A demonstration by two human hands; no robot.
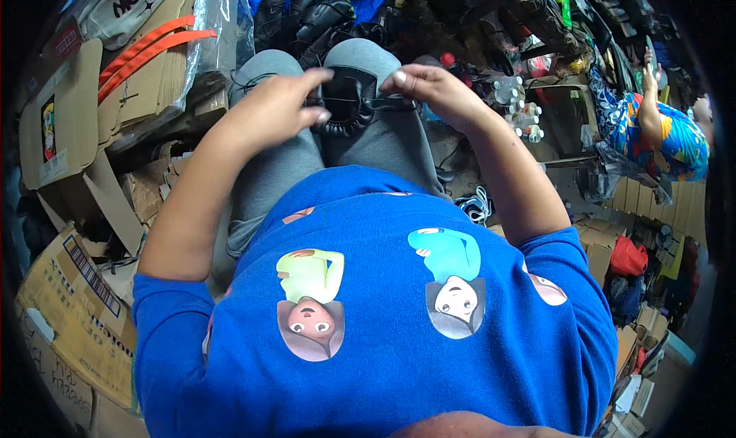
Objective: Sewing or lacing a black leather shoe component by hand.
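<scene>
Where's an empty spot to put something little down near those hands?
The grey trousers have a bare patch between the black piece and blue shirt. A little cardboard shows below the orange strips. It's crowded between the left hand and right hand, where the black piece sits, and ahead, among the black shoes.

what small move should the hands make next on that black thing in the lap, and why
Probably draw the thin dark cord gently tighter: it appears to stretch across the black leathery piece with the puckered edge, while the left hand and right hand sit at opposite sides.
</scene>
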